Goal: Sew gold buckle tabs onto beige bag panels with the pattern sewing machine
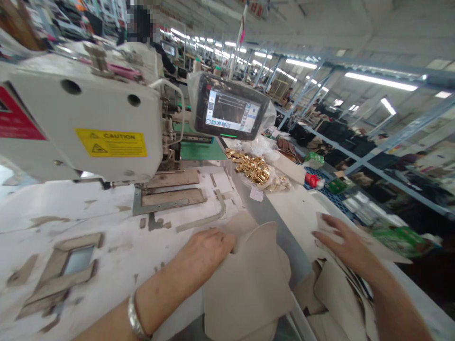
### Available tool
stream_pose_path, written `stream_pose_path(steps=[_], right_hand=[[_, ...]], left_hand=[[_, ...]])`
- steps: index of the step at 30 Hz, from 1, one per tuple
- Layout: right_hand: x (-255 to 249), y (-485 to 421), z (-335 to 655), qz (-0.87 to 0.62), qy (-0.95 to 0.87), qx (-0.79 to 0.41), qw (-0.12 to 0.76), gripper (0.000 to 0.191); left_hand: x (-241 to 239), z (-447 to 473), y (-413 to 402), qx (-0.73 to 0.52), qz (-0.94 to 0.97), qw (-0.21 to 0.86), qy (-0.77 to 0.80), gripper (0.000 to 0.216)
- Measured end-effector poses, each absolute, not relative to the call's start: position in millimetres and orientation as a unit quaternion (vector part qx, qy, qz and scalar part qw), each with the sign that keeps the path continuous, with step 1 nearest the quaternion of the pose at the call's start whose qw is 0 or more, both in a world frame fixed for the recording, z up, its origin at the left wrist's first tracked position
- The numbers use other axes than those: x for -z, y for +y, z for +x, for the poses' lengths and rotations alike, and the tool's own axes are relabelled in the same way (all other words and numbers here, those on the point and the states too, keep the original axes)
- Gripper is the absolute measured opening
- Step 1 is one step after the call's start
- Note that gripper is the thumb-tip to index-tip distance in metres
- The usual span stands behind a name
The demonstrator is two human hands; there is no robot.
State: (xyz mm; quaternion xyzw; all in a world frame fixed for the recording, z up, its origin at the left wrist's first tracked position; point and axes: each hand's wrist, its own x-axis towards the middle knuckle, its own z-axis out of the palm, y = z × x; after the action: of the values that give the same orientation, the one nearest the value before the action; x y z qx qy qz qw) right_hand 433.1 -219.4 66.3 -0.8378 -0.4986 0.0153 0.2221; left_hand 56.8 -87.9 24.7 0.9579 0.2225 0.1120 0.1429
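My left hand, with a silver bangle at the wrist, is closed on the edge of a beige leather-like panel. Its fingertips are partly hidden. More panels of the same colour lie under and behind that one. On the right, my right hand has its fingers apart over a loose stack of beige panels. A pale flat piece shows behind those fingers; whether they grip it is unclear.
A white sewing machine head with a caution label stands at left, beside a lit control screen. Below it are a metal clamp frame and a taped rectangular frame. Gold metal pieces lie heaped beyond my hands. A person is behind the machine.
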Motion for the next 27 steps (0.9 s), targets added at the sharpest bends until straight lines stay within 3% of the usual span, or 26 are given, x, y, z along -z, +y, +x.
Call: stream_pose_path(steps=[3,6,9,13,18,24,27], right_hand=[[-35,-186,359,-0.751,-0.598,-0.186,0.210,0.045],[-24,-169,322,-0.715,-0.620,-0.195,0.258,0.026],[-34,-160,331,-0.757,-0.548,-0.203,0.292,0.028],[-52,-133,354,-0.787,-0.474,-0.235,0.317,0.030],[-54,-77,330,-0.773,-0.534,-0.182,0.290,0.026],[-40,4,271,-0.779,-0.597,-0.070,0.179,0.020],[-30,37,242,-0.768,-0.614,-0.087,0.163,0.020]], left_hand=[[-29,56,-91,-0.100,0.951,0.144,0.253,0.014],[-37,49,-96,-0.106,0.948,0.170,0.248,0.023],[-45,37,-100,-0.098,0.953,0.180,0.224,0.037],[-49,22,-100,-0.079,0.959,0.156,0.224,0.038],[-39,9,-94,-0.097,0.953,0.095,0.270,0.034],[-32,3,-101,-0.139,0.935,0.027,0.324,0.017],[-25,3,-106,-0.131,0.921,-0.010,0.365,0.035]])
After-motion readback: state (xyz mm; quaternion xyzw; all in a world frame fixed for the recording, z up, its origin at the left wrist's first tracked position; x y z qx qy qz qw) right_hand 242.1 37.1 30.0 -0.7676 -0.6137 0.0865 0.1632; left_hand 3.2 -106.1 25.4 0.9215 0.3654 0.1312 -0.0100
